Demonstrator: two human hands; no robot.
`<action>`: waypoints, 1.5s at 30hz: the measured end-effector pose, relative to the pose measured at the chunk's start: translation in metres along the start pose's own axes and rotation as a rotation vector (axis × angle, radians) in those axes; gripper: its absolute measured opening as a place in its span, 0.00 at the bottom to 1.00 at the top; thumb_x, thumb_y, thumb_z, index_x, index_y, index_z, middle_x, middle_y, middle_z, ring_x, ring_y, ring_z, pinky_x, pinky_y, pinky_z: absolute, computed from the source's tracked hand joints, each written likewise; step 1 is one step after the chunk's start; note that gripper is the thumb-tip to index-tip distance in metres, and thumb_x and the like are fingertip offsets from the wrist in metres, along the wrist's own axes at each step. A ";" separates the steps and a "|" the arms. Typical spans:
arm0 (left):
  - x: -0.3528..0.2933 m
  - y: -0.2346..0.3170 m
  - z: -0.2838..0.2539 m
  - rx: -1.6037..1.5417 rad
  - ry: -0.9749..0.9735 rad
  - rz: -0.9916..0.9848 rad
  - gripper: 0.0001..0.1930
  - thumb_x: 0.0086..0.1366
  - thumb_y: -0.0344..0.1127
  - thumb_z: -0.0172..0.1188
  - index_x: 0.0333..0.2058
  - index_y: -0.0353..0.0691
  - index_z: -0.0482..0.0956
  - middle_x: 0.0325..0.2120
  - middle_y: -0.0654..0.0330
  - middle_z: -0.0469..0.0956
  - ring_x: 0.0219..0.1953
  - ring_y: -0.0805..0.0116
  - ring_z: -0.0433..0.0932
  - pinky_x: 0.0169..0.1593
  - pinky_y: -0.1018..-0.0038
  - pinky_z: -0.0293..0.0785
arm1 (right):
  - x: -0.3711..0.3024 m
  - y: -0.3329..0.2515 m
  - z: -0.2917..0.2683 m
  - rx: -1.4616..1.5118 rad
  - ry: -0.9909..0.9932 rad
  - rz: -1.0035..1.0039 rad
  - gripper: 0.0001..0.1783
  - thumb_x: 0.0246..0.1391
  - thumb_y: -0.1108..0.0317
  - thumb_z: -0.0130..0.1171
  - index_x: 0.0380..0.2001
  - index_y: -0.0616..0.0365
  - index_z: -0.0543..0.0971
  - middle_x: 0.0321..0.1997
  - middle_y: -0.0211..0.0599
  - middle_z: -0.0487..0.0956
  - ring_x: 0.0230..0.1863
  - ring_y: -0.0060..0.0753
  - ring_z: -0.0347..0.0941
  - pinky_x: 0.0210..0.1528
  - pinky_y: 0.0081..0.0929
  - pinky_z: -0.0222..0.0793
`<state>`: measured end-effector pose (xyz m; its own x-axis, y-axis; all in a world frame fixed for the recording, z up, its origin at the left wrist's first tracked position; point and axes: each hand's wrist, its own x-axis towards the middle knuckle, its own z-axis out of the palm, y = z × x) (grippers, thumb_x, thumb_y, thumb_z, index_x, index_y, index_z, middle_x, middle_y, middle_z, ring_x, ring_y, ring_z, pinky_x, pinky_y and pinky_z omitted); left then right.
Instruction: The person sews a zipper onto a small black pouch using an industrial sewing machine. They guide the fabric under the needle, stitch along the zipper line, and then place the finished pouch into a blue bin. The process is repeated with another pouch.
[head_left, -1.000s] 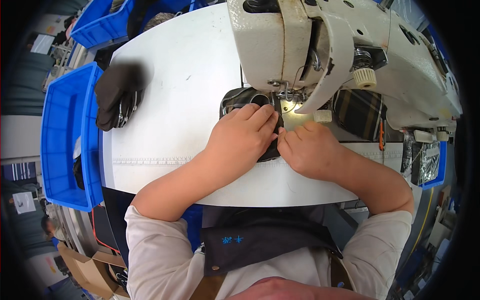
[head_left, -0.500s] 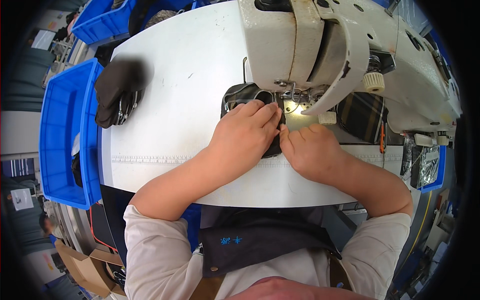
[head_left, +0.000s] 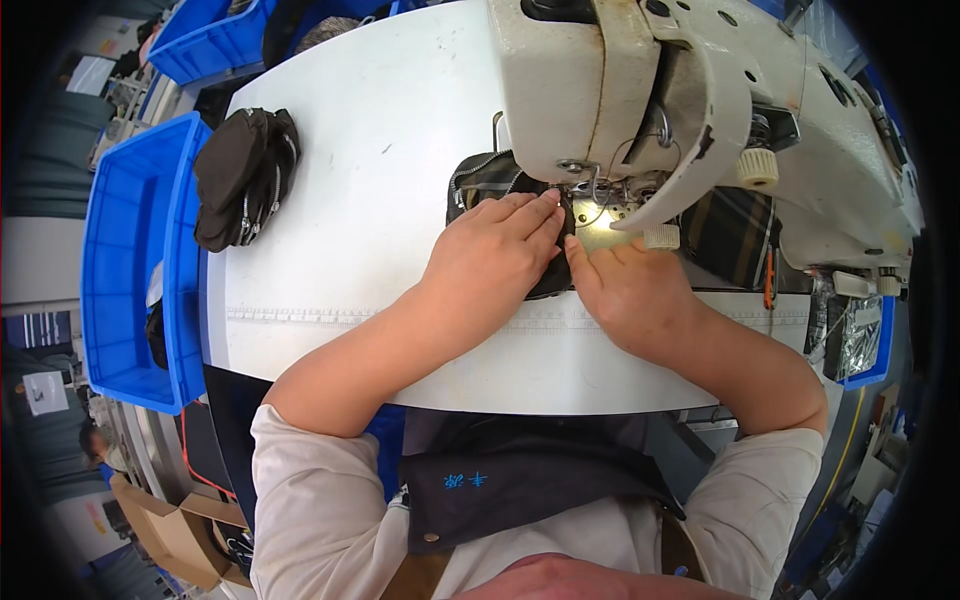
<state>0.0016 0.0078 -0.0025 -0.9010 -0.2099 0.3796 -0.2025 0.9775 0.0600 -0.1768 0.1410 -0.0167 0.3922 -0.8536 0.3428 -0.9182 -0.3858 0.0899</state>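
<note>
A dark zippered pouch lies on the white table under the needle area of a cream sewing machine. My left hand presses on it from above and holds it, fingers close together and fingertips beside the presser foot; its thumb is hidden. My right hand sits at the pouch's right edge, forefinger against the fabric and the other fingers curled in. A lamp lights the metal needle plate just beyond the right hand. The pouch's underside and part of its zipper are covered.
Another dark zippered pouch lies at the table's far left, near a blue bin. Right of the needle are a dark striped fabric piece and an orange-handled tool. A ruler strip crosses the table's near part.
Both hands and the pouch have shifted slightly away from me, toward the machine. My left fingertips are closer to the presser foot. A thread loop now shows higher on the machine head.
</note>
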 end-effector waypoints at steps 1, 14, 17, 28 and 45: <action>0.000 0.000 0.000 -0.006 -0.001 0.002 0.18 0.61 0.33 0.70 0.50 0.38 0.84 0.51 0.62 0.85 0.47 0.63 0.83 0.51 0.71 0.81 | -0.001 0.000 0.000 -0.003 -0.009 0.003 0.16 0.55 0.73 0.62 0.47 0.68 0.83 0.23 0.27 0.75 0.23 0.27 0.74 0.22 0.28 0.65; 0.006 -0.013 0.010 -0.095 -0.034 -0.058 0.19 0.62 0.31 0.64 0.52 0.31 0.83 0.53 0.53 0.83 0.57 0.58 0.80 0.60 0.68 0.75 | 0.005 0.004 0.001 -0.130 -0.023 0.084 0.24 0.50 0.73 0.63 0.52 0.69 0.83 0.24 0.30 0.76 0.24 0.29 0.75 0.25 0.29 0.70; 0.007 -0.014 0.011 -0.067 -0.034 -0.055 0.19 0.62 0.31 0.64 0.51 0.31 0.83 0.52 0.53 0.83 0.57 0.58 0.80 0.59 0.68 0.75 | 0.007 0.005 0.001 -0.085 -0.006 0.105 0.23 0.50 0.73 0.63 0.51 0.69 0.83 0.25 0.31 0.77 0.25 0.32 0.76 0.25 0.31 0.71; 0.008 -0.017 0.017 -0.073 0.107 -0.048 0.13 0.64 0.34 0.67 0.46 0.39 0.86 0.44 0.59 0.86 0.49 0.61 0.83 0.54 0.67 0.77 | 0.007 0.007 0.011 -0.076 0.107 0.155 0.18 0.50 0.68 0.67 0.45 0.61 0.86 0.25 0.29 0.78 0.24 0.33 0.77 0.26 0.32 0.71; -0.013 -0.040 0.013 -0.244 0.262 -0.311 0.21 0.62 0.31 0.69 0.54 0.47 0.82 0.53 0.62 0.81 0.55 0.58 0.79 0.56 0.64 0.79 | 0.012 0.006 0.016 0.000 0.124 0.171 0.16 0.54 0.67 0.66 0.47 0.53 0.85 0.24 0.30 0.81 0.25 0.35 0.80 0.27 0.36 0.75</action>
<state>0.0168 -0.0292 -0.0216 -0.6784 -0.5115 0.5273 -0.3233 0.8524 0.4109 -0.1771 0.1230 -0.0266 0.2211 -0.8572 0.4651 -0.9707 -0.2392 0.0207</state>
